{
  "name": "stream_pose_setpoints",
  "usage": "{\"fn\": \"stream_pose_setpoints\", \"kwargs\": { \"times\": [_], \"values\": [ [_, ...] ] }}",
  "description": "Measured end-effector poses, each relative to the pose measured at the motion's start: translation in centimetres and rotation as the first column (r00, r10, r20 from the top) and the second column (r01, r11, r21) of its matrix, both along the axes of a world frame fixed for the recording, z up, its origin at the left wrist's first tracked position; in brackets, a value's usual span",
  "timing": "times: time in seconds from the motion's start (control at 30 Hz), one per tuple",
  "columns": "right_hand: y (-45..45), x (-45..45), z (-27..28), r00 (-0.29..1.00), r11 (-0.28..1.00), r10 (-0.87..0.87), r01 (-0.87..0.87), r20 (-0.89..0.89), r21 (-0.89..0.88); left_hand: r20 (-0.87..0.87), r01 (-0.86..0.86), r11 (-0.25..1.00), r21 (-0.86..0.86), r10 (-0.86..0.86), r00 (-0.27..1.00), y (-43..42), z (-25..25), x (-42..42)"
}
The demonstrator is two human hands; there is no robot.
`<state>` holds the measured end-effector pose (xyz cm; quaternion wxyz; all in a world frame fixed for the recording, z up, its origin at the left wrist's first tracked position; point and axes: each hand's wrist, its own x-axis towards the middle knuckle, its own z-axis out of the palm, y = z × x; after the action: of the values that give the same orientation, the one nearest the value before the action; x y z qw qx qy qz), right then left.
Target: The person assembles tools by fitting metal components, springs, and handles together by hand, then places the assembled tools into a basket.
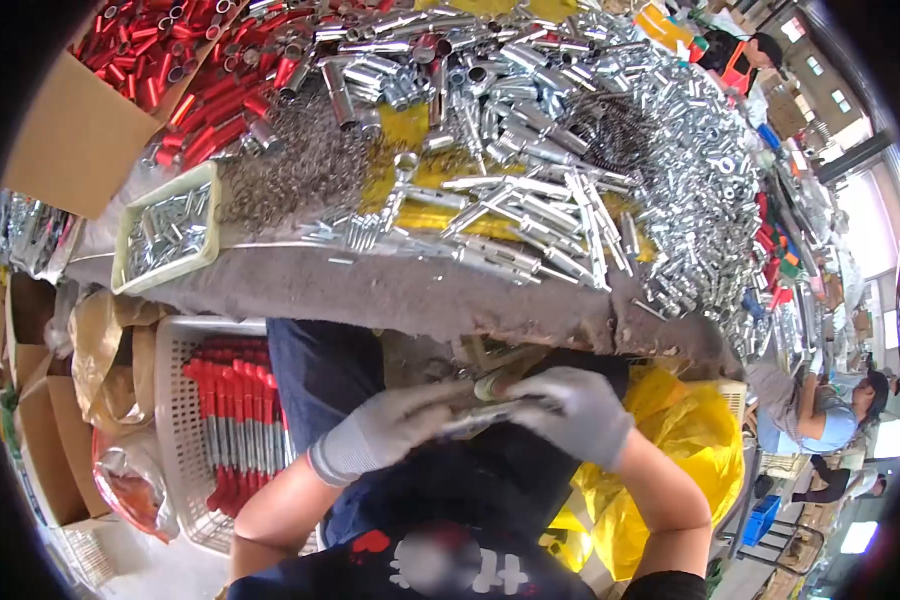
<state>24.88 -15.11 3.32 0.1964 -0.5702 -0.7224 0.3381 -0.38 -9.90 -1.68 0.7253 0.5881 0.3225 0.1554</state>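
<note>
Both my hands wear pale grey knit gloves and are held low over my lap, in front of the bench edge. A slim silvery metal rod [475, 420] spans the gap between them, slightly blurred. My left hand [385, 428] closes on its left end. Fingers of my right hand [578, 413] are bent around the other end. Just above the rod is a small pale ring-shaped piece [485, 388]; I cannot tell whether a hand touches it. On the bench beyond lie assembled silver metal tubes [515, 225] with thin rods.
The bench's grey cloth edge [370, 290] runs before me. Heaped there are springs [305, 150], small metal fittings [705, 190] and red tubes [215, 115]. A white basket [175, 400] holds red-handled pieces [235, 430]. At right hangs a yellow bag [685, 430]; co-workers [830, 415] sit beyond.
</note>
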Motion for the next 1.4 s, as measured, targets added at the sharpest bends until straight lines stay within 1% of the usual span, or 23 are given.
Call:
{"fn": "stream_pose_setpoints", "kwargs": {
  "times": [0.07,0.13,0.2,0.23,0.27,0.3,0.33,0.37,0.4,0.43,0.47,0.57,0.6,0.67,0.73,0.8,0.87,0.9,0.97,1.0,1.13,1.23,1.4],
  "values": [
    [1.2,-1.6,-0.5,0.983,0.983,0.175,-0.171,0.058,-0.068,-0.018,0.228,0.963,0.143,-0.228,0.974,-0.2,-1.4,0.7],
    [4.9,-1.8,0.5,0.952,0.964,0.255,-0.238,0.168,-0.116,-0.061,0.178,0.982,-0.062,-0.182,0.981,-1.9,-3.5,0.5],
    [11.4,0.4,-0.3,0.981,0.934,-0.065,-0.004,0.18,0.357,-0.023,0.093,0.928,-0.36,-0.108,0.994,-2.8,-4.6,-0.1],
    [15.8,1.3,2.7,0.925,0.964,-0.251,0.21,0.287,0.166,0.019,0.045,0.928,-0.371,-0.041,0.999,-3.9,-6.5,-0.2],
    [19.7,2.7,3.1,0.847,0.85,-0.39,0.18,0.362,0.494,0.065,-0.012,0.936,-0.352,0.037,0.997,-4.6,-7.6,-0.5],
    [24.0,4.3,1.5,0.815,0.787,-0.492,0.265,0.307,0.558,0.058,-0.04,0.911,-0.411,0.07,0.996,-4.8,-7.6,-0.6],
    [27.6,5.2,1.7,0.758,0.899,-0.437,0.347,0.484,0.267,0.053,-0.054,0.875,-0.48,0.09,0.995,-5.1,-7.8,-0.6],
    [31.4,6.3,0.2,0.674,0.878,-0.466,0.43,0.573,0.208,0.193,-0.096,0.81,-0.579,0.251,0.949,-6.0,-8.3,0.1],
    [33.0,6.4,-0.8,0.63,0.928,-0.358,0.323,0.69,0.186,0.198,-0.08,0.988,0.131,0.053,0.979,-4.9,-6.3,-0.1],
    [35.5,6.6,-3.3,0.543,0.904,-0.42,0.325,0.727,0.279,0.102,-0.08,0.87,-0.487,0.148,0.984,-5.6,-8.2,-1.1],
    [35.1,5.8,-1.4,0.603,0.901,-0.416,0.374,0.68,0.219,0.054,-0.034,0.855,-0.517,0.072,0.996,-5.4,-8.7,-1.8],
    [33.5,6.8,1.6,0.539,0.961,-0.27,0.104,0.798,0.255,0.019,-0.107,0.812,-0.574,0.143,0.99,-5.7,-8.2,-2.0],
    [37.5,10.1,-2.6,0.742,0.944,-0.312,0.17,0.594,0.283,-0.017,-0.127,0.84,-0.527,0.14,0.99,-5.8,-7.9,-1.9],
    [28.1,9.3,6.7,0.693,0.754,-0.601,0.325,0.399,0.571,-0.057,-0.148,0.873,-0.465,0.137,0.989,-6.3,-7.3,-1.6],
    [19.1,10.1,10.4,0.7,0.53,-0.666,0.687,-0.258,0.497,-0.057,-0.142,0.891,-0.431,0.129,0.99,-6.6,-7.0,-1.1],
    [12.1,11.9,11.0,0.669,0.669,-0.512,0.704,-0.539,0.238,0.041,-0.037,0.964,-0.264,0.05,0.998,-6.9,-8.2,-1.5],
    [5.1,10.7,9.9,0.732,0.771,-0.491,0.618,-0.473,0.156,0.117,0.104,0.994,0.041,-0.108,0.987,-6.9,-12.2,-2.3],
    [2.5,9.6,7.7,0.748,0.814,-0.468,0.572,-0.471,0.099,0.138,0.002,0.847,-0.532,0.084,0.987,-7.2,-9.0,-0.9],
    [-2.8,7.5,3.3,0.777,0.882,-0.425,0.471,-0.464,-0.019,0.124,0.088,0.967,-0.24,-0.059,0.991,-7.6,-11.2,-0.8],
    [-4.1,6.5,-1.1,0.798,0.904,-0.23,0.388,-0.558,0.182,0.103,0.127,0.989,-0.08,-0.119,0.988,-7.6,-12.8,-1.0],
    [-6.8,2.8,-3.8,0.333,0.917,-0.373,0.276,-0.866,-0.288,-0.08,0.308,0.947,0.091,-0.302,0.95,-7.2,-14.4,-1.2],
    [-4.8,1.5,-5.7,0.166,0.962,-0.221,0.201,-0.961,-0.187,-0.161,0.309,0.941,0.137,-0.287,0.944,-8.1,-11.9,0.8],
    [-4.3,-1.5,-5.1,0.41,0.953,-0.303,0.126,-0.86,-0.276,-0.21,0.264,0.936,0.232,-0.217,0.953,-8.9,-10.0,2.1]
  ]
}}
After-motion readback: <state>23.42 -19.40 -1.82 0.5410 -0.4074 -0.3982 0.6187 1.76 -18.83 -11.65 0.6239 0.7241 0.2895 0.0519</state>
